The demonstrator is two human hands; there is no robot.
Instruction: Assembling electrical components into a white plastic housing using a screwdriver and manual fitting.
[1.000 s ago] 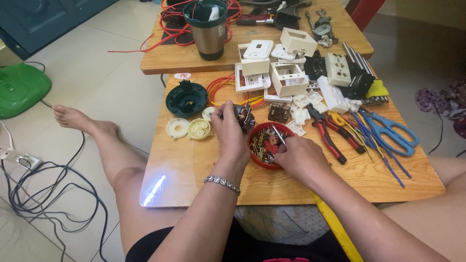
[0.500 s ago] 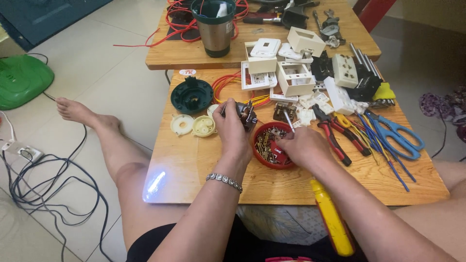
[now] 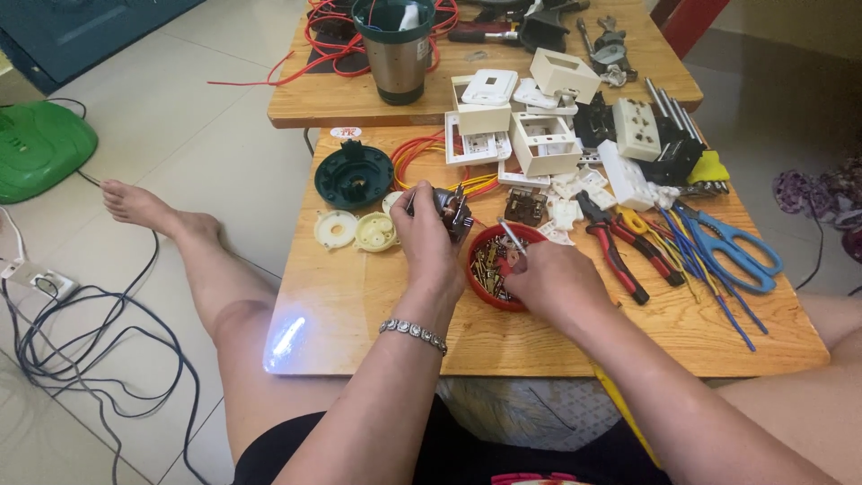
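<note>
My left hand (image 3: 429, 241) grips a small dark motor part with copper windings (image 3: 454, 212) above the wooden table (image 3: 359, 305). My right hand (image 3: 552, 280) rests over a red bowl of brass screws (image 3: 486, 268) and pinches a thin metal piece (image 3: 512, 235) that sticks up toward the motor part. A beaded bracelet (image 3: 412, 332) circles my left wrist. The right side of the bowl is hidden under my right hand.
Left of my hands lie a dark green round housing (image 3: 354, 173) and two cream plastic discs (image 3: 355, 230). Red pliers (image 3: 612, 241), blue scissors (image 3: 732, 242), white socket boxes (image 3: 544, 142) and orange wires (image 3: 422, 153) crowd the right. A steel cup (image 3: 393, 49) stands on the far table.
My right hand has shifted slightly over the red bowl, raising the thin metal piece toward the motor part. My left hand stays put. The camera view has dipped a little.
</note>
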